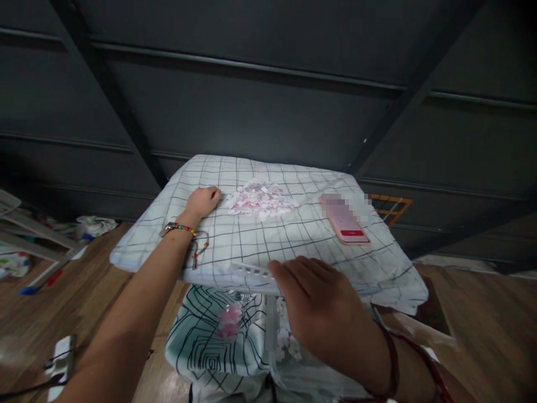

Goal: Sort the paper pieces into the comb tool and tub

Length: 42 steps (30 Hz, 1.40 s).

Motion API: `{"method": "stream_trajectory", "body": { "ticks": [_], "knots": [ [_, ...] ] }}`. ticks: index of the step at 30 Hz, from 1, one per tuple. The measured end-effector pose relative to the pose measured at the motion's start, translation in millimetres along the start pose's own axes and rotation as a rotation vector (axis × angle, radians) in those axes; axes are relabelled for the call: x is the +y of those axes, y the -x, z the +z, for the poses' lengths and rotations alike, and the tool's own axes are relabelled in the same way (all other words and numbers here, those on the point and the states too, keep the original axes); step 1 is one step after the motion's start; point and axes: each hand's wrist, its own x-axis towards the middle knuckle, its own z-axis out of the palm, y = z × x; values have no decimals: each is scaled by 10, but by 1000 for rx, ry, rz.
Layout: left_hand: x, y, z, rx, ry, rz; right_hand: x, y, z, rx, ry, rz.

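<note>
The right hand (pixel 323 310) clasps a white slotted strip (pixel 254 271) in its grip, the strip jutting toward 10 o'clock at the near edge of a cloth-covered counter (pixel 285 243). At 7 o'clock, a clear container (pixel 272 341) holds white scraps (pixel 288 344). A pink-and-white heap (pixel 263 200) lies at 11 o'clock from the grip, beside the curled left hand (pixel 203 201), contents impossible to tell; a phone (pixel 346 221) lies at 1 o'clock.

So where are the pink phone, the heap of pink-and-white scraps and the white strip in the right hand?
Pink phone (pixel 344 225), head view: middle of its screen.
Heap of scraps (pixel 262 200), head view: middle of the heap.
White strip (pixel 253 268), head view: its exposed length.
</note>
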Motion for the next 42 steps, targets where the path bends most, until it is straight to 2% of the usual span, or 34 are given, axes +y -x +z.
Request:
{"method": "stream_trajectory", "body": {
  "ticks": [7,11,14,18,27,29,33,35,42],
  "knots": [
    [-22,5,7,-9,-3,9,664,-8,63,71,205,4],
    [-43,7,1,-18,15,16,1118,-61,236,113,293,89],
    [-52,13,-4,-17,20,28,1405,-120,413,168,256,89],
    [-56,19,-11,-4,27,43,1667,-221,627,217,130,-11],
    [-53,30,-39,-32,75,44,1837,-213,920,280,29,-177],
    [-48,27,-43,-45,79,42,1836,-175,916,264,10,-185],
    [-64,2,-29,-44,103,57,1866,-116,833,103,-46,-230],
    [-84,-12,-13,-37,122,79,1911,-87,796,67,-60,-241],
    [-107,-13,-2,-29,162,122,2036,-28,736,180,45,-160]
  ]
}}
